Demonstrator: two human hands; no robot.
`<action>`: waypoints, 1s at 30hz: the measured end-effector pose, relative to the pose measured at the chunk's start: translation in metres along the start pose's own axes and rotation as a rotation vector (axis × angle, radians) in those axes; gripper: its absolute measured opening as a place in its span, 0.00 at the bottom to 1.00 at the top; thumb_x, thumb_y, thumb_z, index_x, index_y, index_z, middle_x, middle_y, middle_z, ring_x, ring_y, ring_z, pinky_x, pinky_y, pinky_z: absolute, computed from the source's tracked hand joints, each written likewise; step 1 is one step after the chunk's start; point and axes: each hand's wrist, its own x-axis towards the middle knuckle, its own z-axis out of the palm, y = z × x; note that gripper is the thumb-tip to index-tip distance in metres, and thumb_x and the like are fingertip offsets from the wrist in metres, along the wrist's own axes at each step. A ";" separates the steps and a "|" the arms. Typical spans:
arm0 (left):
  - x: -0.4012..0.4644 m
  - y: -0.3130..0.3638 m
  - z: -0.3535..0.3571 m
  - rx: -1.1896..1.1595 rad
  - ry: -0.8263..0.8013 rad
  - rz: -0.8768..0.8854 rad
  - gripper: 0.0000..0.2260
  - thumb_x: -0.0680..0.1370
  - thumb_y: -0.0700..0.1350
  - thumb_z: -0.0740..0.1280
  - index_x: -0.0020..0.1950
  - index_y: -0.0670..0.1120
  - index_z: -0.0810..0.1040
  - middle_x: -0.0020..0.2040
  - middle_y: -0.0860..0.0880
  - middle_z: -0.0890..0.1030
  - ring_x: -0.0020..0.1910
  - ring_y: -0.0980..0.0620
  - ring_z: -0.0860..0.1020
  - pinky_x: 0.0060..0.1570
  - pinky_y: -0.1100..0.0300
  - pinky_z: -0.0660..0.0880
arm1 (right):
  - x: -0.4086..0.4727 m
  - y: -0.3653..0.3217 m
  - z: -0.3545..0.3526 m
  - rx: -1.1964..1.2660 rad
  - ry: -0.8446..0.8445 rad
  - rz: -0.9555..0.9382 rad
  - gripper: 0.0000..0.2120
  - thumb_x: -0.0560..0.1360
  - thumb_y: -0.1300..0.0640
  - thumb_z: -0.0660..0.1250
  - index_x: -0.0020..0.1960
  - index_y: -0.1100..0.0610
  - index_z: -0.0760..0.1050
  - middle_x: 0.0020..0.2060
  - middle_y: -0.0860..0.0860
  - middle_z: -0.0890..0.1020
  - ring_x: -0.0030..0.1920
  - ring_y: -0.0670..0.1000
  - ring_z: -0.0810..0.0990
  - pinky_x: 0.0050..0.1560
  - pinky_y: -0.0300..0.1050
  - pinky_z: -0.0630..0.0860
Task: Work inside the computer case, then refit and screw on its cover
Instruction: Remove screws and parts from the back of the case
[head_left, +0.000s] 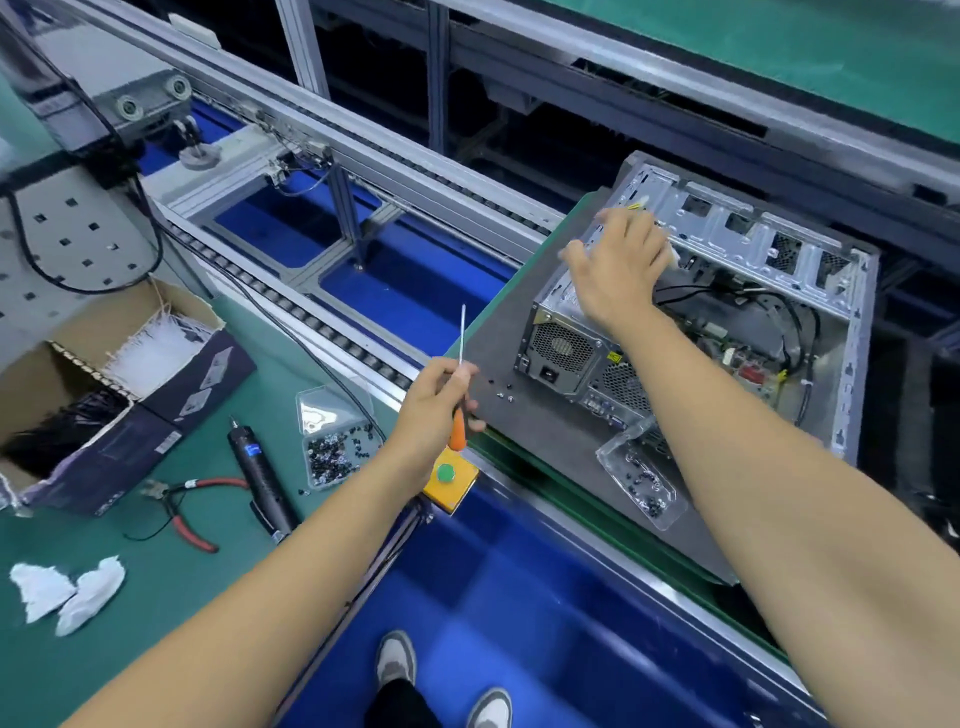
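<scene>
left hand (434, 400) grips screwdriver (459, 384) | right hand (615, 270) — fingers spread on computer case (727, 322) | no legible writing

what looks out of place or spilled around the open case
A few loose screws lie scattered on the grey board beside the computer case, outside either plastic tray. One more sits on the green mat by the other tray.

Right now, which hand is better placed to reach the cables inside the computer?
The right hand: it already rests over the open computer case, beside the cables. The left hand is outside it, its grip on a screwdriver.
</scene>
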 end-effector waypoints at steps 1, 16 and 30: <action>0.005 0.003 -0.003 -0.069 0.020 0.024 0.09 0.85 0.51 0.63 0.56 0.49 0.81 0.47 0.45 0.77 0.44 0.50 0.78 0.44 0.58 0.80 | -0.011 -0.012 -0.001 -0.010 0.055 -0.122 0.19 0.74 0.44 0.62 0.60 0.53 0.70 0.55 0.51 0.68 0.60 0.57 0.66 0.60 0.51 0.58; 0.090 -0.032 -0.007 0.786 0.043 0.405 0.13 0.76 0.54 0.74 0.55 0.50 0.77 0.50 0.53 0.73 0.55 0.45 0.71 0.58 0.49 0.67 | -0.104 -0.020 0.040 0.261 -0.354 0.000 0.08 0.78 0.53 0.62 0.52 0.48 0.62 0.35 0.46 0.76 0.39 0.60 0.75 0.40 0.54 0.71; 0.107 -0.065 0.000 0.976 -0.057 0.668 0.07 0.73 0.54 0.77 0.45 0.52 0.87 0.46 0.51 0.75 0.49 0.49 0.68 0.45 0.57 0.61 | -0.148 0.018 0.072 0.215 -0.276 0.138 0.10 0.70 0.42 0.54 0.44 0.48 0.62 0.28 0.44 0.74 0.30 0.52 0.67 0.32 0.48 0.64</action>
